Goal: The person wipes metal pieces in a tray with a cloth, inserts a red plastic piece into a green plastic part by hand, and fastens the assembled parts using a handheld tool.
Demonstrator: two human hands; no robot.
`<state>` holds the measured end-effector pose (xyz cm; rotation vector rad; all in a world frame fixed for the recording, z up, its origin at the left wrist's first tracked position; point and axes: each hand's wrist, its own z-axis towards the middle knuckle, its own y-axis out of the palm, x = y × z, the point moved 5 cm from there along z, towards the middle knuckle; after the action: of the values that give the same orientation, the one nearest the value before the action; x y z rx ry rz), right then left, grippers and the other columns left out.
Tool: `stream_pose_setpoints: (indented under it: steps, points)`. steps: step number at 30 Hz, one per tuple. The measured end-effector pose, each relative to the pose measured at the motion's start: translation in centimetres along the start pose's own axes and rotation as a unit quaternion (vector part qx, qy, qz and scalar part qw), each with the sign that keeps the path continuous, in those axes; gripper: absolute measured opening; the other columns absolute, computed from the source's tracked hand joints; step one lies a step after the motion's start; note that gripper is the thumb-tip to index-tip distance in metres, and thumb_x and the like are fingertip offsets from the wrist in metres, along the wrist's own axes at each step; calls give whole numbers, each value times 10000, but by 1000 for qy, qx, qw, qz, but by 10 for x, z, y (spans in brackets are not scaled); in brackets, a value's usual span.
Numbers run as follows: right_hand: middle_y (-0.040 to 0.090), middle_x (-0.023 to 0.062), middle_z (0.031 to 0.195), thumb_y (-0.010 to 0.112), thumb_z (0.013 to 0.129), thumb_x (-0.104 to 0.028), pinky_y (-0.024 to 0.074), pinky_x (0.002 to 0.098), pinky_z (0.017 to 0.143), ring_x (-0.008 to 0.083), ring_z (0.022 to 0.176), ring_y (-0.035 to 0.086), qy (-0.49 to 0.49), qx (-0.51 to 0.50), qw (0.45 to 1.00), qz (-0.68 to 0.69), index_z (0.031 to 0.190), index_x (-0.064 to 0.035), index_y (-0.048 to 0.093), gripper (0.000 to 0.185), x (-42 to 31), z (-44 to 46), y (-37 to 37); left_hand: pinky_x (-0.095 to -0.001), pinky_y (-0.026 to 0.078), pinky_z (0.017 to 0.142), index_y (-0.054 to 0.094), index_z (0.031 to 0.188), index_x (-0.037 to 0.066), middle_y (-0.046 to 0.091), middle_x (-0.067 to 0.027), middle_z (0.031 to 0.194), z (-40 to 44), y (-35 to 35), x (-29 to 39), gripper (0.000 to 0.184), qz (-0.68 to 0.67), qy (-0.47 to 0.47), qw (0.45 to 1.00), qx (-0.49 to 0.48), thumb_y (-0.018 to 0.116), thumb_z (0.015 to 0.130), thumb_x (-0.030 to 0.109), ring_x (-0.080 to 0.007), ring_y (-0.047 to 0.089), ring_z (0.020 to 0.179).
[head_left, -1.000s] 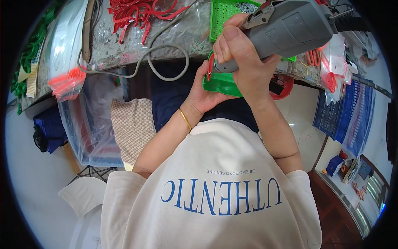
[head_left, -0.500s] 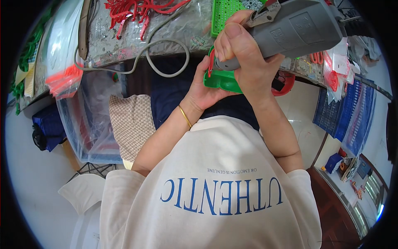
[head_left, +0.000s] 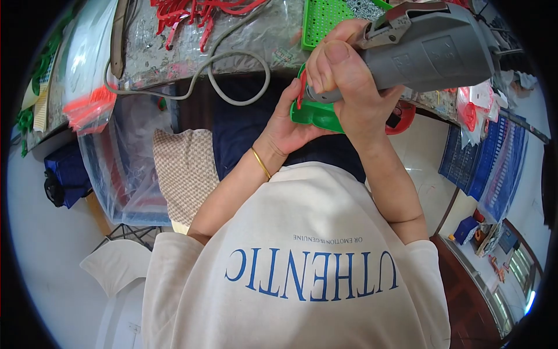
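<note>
My right hand [head_left: 356,84] is wrapped round the front end of a grey electric screwdriver [head_left: 433,58] with a metal lever on its side. The tool lies at a slant, its nose down at a red plastic piece [head_left: 300,92]. That piece sits in or against a green plastic part with a hollowed shape [head_left: 321,116]. From the left, my left hand [head_left: 285,125] holds the green part, thumb up along its side and fingers underneath. The tip of the screwdriver and any screw there are hidden by my right hand.
Red plastic pieces [head_left: 203,14] lie heaped on the worktable [head_left: 157,64], with a looping grey cord [head_left: 264,87]. A green perforated basket [head_left: 317,29] with small metal parts [head_left: 363,8] stands behind my hands. A red container [head_left: 407,119] is at the right.
Both hands, the green part and the screwdriver have shifted slightly right and down in view. The grips are the same.
</note>
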<state>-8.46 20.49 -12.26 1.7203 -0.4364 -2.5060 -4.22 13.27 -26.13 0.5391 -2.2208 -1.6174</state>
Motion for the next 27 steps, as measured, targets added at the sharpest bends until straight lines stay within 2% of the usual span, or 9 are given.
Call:
stream_pose_setpoints:
  steps: [5,11,16,18,20,22,24,26,27]
  points:
    - [497,42,632,586,902,-75,423,269,514,123,528,482,-6,-24,998,-65,910,16,526,109,3,-4,-1,-577,423,1029,363,1446,119,450,-160,1429,4,-2,-2,770,-48,-2,999,-15,587,877,587,-336,469,1305]
    - [502,45,637,624,902,-116,436,315,534,152,542,498,-16,-75,997,27,1006,7,541,182,-26,21,-12,-550,457,1002,373,1436,91,507,-185,1367,5,-5,4,754,-26,-1,999,-46,587,885,559,-351,539,1224]
    - [498,45,637,641,908,-137,432,329,573,162,568,501,-46,58,997,2,1043,-5,594,195,-63,57,-46,-528,474,983,330,1479,160,536,-216,1324,1,21,9,756,-19,40,989,-140,630,872,494,-390,571,1165]
    - [524,56,673,639,917,-140,446,329,606,175,616,529,-51,14,998,24,1040,11,610,197,-74,71,-60,-514,475,982,321,1487,204,525,-206,1332,-2,26,11,773,-12,37,990,-134,670,845,457,-398,566,1162]
    - [548,66,715,642,922,-146,463,332,646,189,671,552,-75,84,994,-10,1036,22,607,207,-91,85,-73,-535,456,984,354,1479,199,504,-159,1331,-9,34,17,846,-5,56,986,-156,766,769,407,-408,510,1192]
    - [589,82,786,654,929,-187,487,336,687,195,724,579,-103,37,994,-30,1036,27,604,245,-102,96,-82,-526,465,907,397,1462,228,528,-129,1304,-30,38,30,874,33,60,991,-115,795,702,391,-412,516,1139]
    - [625,91,852,671,929,-228,506,330,726,188,771,611,-41,110,977,-176,1044,15,604,277,-100,95,-88,-511,460,854,374,1481,234,538,-125,1299,-57,28,53,903,49,75,986,-137,789,706,440,-403,514,1128]
    - [645,99,942,682,927,-240,520,328,771,179,829,632,-44,147,964,-217,1081,11,587,309,-103,92,-93,-595,460,951,262,1525,221,507,-197,1347,-98,4,79,981,-9,89,976,-199,792,723,419,-436,543,1164]
    - [644,99,966,683,926,-232,520,325,783,174,853,632,-51,165,957,-231,1106,15,573,324,-103,93,-101,-583,475,938,246,1530,199,507,-202,1344,-120,-10,93,990,0,103,976,-190,784,732,430,-432,551,1150]
